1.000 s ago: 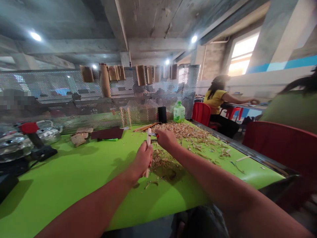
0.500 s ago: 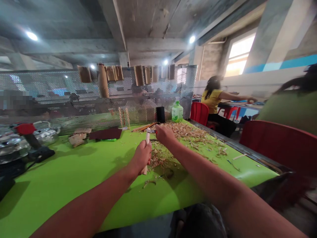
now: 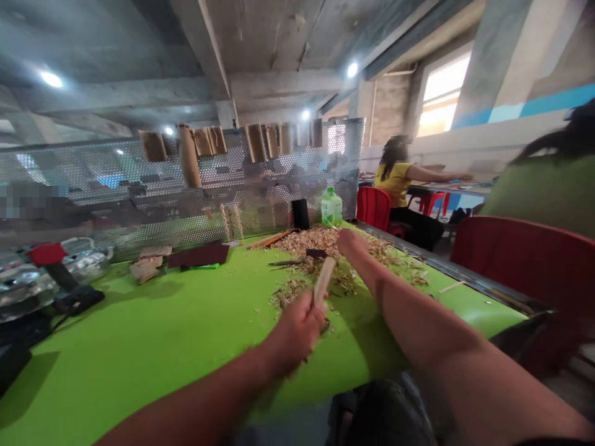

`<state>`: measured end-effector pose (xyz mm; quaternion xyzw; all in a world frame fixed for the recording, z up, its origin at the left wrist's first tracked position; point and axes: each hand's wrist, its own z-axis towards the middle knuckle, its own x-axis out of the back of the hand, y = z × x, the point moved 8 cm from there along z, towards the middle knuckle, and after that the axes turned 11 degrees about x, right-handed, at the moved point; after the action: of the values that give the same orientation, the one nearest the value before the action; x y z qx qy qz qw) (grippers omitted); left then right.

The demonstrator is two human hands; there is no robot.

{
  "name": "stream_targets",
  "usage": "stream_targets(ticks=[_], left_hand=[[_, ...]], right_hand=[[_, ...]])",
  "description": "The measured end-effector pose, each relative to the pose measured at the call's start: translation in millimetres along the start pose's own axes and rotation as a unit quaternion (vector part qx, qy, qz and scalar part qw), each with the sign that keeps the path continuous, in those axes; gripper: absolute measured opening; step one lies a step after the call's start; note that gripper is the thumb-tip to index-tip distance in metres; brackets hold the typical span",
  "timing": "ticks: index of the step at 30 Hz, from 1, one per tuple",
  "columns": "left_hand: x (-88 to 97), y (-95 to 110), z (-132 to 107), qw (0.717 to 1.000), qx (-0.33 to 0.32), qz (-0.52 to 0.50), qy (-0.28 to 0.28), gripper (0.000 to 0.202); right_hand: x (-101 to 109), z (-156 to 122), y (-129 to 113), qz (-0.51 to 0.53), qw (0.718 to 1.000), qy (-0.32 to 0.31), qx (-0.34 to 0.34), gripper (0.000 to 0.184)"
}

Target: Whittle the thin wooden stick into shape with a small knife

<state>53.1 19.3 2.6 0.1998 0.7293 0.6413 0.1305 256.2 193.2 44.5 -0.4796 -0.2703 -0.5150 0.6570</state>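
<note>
My left hand [image 3: 297, 328] is closed around a pale wooden stick [image 3: 324, 277], whose upper end sticks up and tilts to the right. Farther out, my right hand [image 3: 354, 245] is a fist around a carving knife [image 3: 335, 230]; only a short bit of its metal blade shows. Knife and stick are apart. Wood shavings [image 3: 304, 240] lie in a heap behind the stick and around both hands. Among them rests a dark pointed tool [image 3: 284, 263], with a dark block [image 3: 317, 253] close to it.
A green bottle [image 3: 331, 207] and a black box [image 3: 300, 214] stand by the perforated metal screen [image 3: 269, 186]. A red-and-black power tool [image 3: 56, 266] is at the left of the green table [image 3: 186, 334]. Two people sit at right, near red chairs [image 3: 520, 260].
The knife has come off the stick as my right hand moved right. My left hand brought the stick nearer and to the right, uncovering the dark pointed tool. The view has shifted slightly.
</note>
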Motion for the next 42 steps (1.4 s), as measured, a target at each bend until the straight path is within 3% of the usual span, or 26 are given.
stream_targets(ticks=[3,7,12,15,18,20,23,28,31,34,36,39,40,42], left_hand=[[17.7,4.1,9.4,0.996,-0.028,-0.088,0.007,0.033],[48.6,4.5,28.1,0.989,-0.036,-0.14,0.039,0.031],[58.0,4.9,31.2,0.987,-0.059,-0.136,0.066,0.038],[60.6,3.2,31.6,0.987,-0.059,-0.122,0.084,0.041],[64.6,0.3,34.3,0.989,-0.056,-0.096,0.102,0.04],[66.2,-1.8,36.6,0.991,-0.052,-0.065,0.108,0.039],[66.9,-4.2,38.8,0.992,-0.042,-0.035,0.112,0.037],[56.0,-4.4,36.8,0.997,-0.026,-0.027,0.061,0.031],[45.6,-4.9,34.1,0.999,-0.008,-0.046,0.007,0.028],[49.3,-2.9,32.9,0.994,-0.002,-0.106,0.016,0.023],[57.4,-1.7,33.7,0.989,-0.003,-0.145,0.043,0.023],[68.8,-1.1,36.9,0.983,-0.006,-0.164,0.077,0.021],[71.6,-1.2,38.2,0.983,-0.008,-0.164,0.085,0.02],[75.7,-0.6,40.2,0.982,-0.017,-0.162,0.097,0.018]], right_hand=[[-3.7,6.9,-4.6,0.034,0.999,0.036,0.021,0.034],[-31.7,-2.7,-57.9,0.227,0.967,0.032,0.113,0.029],[-52.6,-33.3,-94.8,0.533,0.835,-0.072,0.115,0.037],[-50.4,-46.9,-105.8,0.639,0.754,-0.119,0.091,0.044],[-49.8,-58.3,-118.6,0.69,0.7,-0.165,0.074,0.046],[-52.4,-66.1,-126.4,0.7,0.683,-0.195,0.065,0.044],[-55.1,-72.1,-131.5,0.702,0.68,-0.206,0.056,0.04],[-51.1,-61.4,-118.6,0.724,0.67,-0.162,0.007,0.038],[-44.5,-50.9,-105.6,0.732,0.67,-0.124,-0.015,0.038],[-39.8,-45.8,-100.4,0.713,0.693,-0.105,0.008,0.043],[-36.3,-45.1,-99.2,0.645,0.758,-0.08,0.054,0.045],[-31.1,-50.3,-104.8,0.418,0.895,-0.048,0.145,0.038],[-29.8,-53.9,-109.4,0.332,0.926,-0.044,0.176,0.034],[-28.4,-62.6,-119.8,0.182,0.955,-0.047,0.229,0.027]])
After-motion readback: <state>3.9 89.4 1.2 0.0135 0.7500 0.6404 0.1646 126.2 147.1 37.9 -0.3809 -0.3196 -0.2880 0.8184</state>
